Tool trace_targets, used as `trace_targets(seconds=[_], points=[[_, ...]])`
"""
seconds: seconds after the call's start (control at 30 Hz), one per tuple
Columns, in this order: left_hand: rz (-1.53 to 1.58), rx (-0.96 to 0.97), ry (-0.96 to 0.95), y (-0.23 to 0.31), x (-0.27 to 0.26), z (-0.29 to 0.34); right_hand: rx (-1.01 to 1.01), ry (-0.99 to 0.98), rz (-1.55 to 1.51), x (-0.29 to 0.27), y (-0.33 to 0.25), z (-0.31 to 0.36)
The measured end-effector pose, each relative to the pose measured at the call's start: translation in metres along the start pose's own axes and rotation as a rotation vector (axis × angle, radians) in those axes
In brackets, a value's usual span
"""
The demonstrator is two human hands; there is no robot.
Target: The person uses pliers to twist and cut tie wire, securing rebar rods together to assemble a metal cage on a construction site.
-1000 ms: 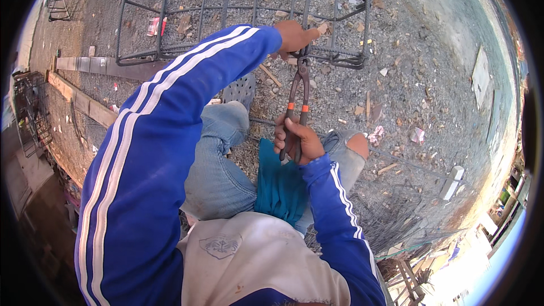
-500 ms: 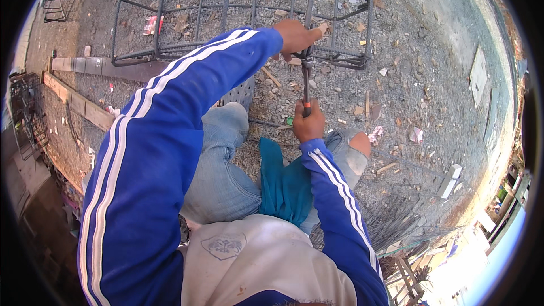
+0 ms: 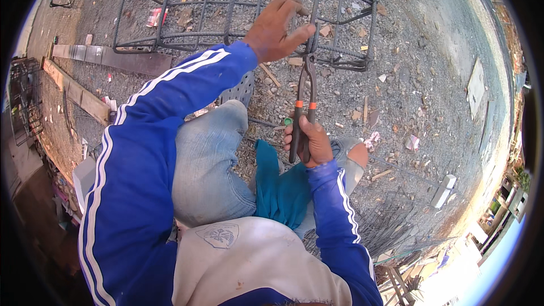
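A pair of pincers (image 3: 300, 88) with dark handles and orange bands is in my right hand (image 3: 317, 141), the fingers wrapped round the grips. Its handles stand slightly apart, and its jaws meet a lengthwise bar of a steel rebar cage (image 3: 354, 68), near the cage's closest edge. Whether the jaws bite on a wire there is too small to tell. My left hand (image 3: 277, 28) hovers over the cage just left of that bar, fingers bent and thumb apart, the thumb tip beside the bar. I see nothing held in it.
A teal cloth (image 3: 280, 192) hangs between my knees. Boards (image 3: 79, 99) lie on the gravel at left, with a red-and-white packet (image 3: 154, 17) inside the cage. A pale block (image 3: 443, 191) sits at right, near a bundle of thin wires or rods (image 3: 385, 215). Wood scraps litter the ground.
My left hand has come off the bar near the pincers' jaws, moving left and opening. My right hand has drawn slightly nearer me, and the pincers' handles have spread.
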State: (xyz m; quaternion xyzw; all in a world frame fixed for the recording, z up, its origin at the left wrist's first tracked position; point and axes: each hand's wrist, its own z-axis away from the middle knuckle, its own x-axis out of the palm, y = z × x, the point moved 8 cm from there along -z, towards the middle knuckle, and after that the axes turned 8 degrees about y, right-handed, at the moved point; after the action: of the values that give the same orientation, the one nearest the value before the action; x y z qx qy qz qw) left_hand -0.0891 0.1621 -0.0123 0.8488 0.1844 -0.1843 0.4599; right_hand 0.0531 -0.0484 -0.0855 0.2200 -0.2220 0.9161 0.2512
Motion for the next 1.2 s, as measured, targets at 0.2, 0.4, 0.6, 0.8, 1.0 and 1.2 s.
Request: trace_targets(seconds=[0.2,0.4,0.6,0.8,1.0,1.2], points=[[0.086,0.694,-0.417,0.095,0.033,0.084,0.118,-0.232,-0.196,0.021,0.006,0.017],[0.035,0.718,-0.742,0.097,0.084,0.094,-0.176,0.263,0.516,-0.005,-0.019,0.011],[-0.049,0.914,-0.547,0.081,0.095,0.123,-0.942,0.533,0.955,-0.055,0.000,-0.045],[0.117,0.789,-0.445,0.082,0.070,0.111,-0.283,0.342,0.941,-0.017,-0.018,-0.004],[0.227,0.639,-0.205,0.085,0.050,0.080,-0.087,0.283,0.791,0.027,-0.060,0.037],[0.192,0.704,-0.216,0.078,0.059,0.092,-0.194,0.252,0.824,0.006,-0.039,0.020]])
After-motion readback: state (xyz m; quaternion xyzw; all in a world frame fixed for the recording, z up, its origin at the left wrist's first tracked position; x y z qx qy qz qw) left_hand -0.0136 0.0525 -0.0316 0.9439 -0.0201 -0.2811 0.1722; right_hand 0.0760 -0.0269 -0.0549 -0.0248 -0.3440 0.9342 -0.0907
